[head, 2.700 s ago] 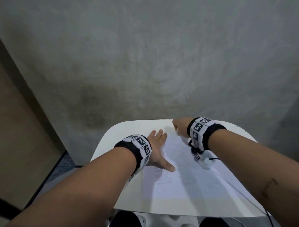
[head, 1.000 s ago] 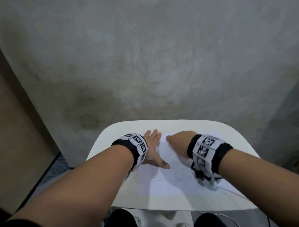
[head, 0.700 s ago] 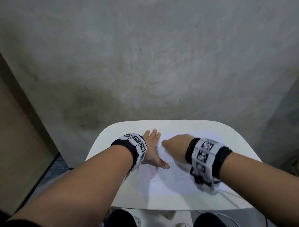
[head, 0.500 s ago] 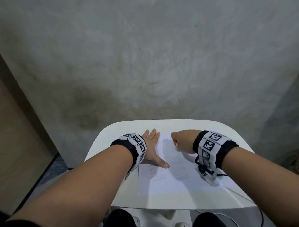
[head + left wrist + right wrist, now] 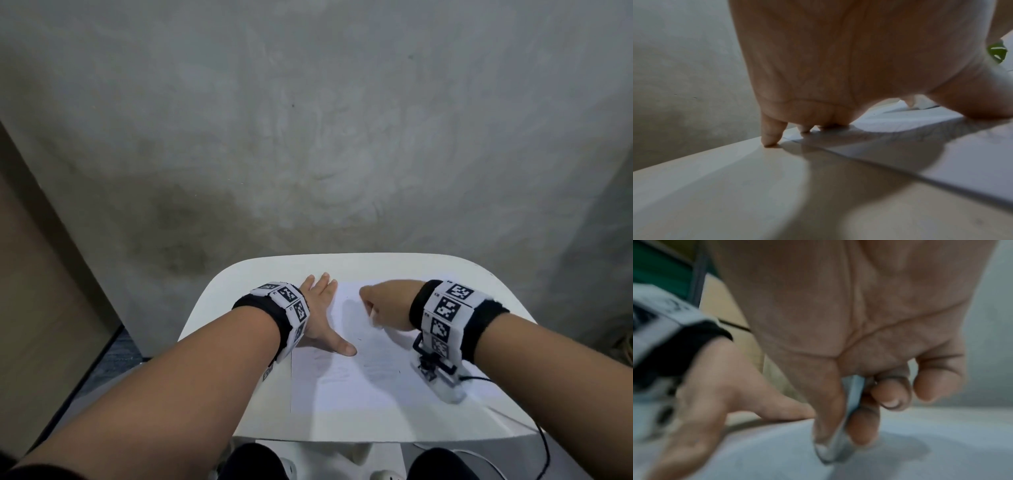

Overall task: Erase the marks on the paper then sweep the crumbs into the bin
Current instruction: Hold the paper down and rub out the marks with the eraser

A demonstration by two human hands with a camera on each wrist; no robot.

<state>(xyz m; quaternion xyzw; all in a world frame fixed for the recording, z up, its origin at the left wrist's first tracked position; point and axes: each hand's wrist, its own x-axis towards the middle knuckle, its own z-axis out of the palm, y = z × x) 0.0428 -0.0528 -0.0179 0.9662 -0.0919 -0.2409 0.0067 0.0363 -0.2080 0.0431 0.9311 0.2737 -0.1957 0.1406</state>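
A white sheet of paper [image 5: 359, 387] with faint pencil marks lies on the small white table [image 5: 219, 308]. My left hand [image 5: 323, 317] lies flat with spread fingers on the paper's left edge, thumb stretched onto the sheet. In the left wrist view its fingertips [image 5: 769, 138] press on the table and the paper [image 5: 941, 146]. My right hand [image 5: 383, 305] is curled over the sheet's upper part. In the right wrist view its thumb and fingers pinch a pale eraser [image 5: 838, 439], whose lower end touches the paper [image 5: 900, 459]. No bin is in view.
A grey concrete wall [image 5: 308, 137] rises right behind the table. A brown panel [image 5: 34, 291] stands at the left. A black cable [image 5: 534, 431] runs from my right wrist camera over the table's right front edge. My knees show below the table's front edge.
My right hand has gone back and forth across the sheet's upper part with the eraser, left, then right, now slightly lower. My left hand has stayed pressed on the paper's left edge.
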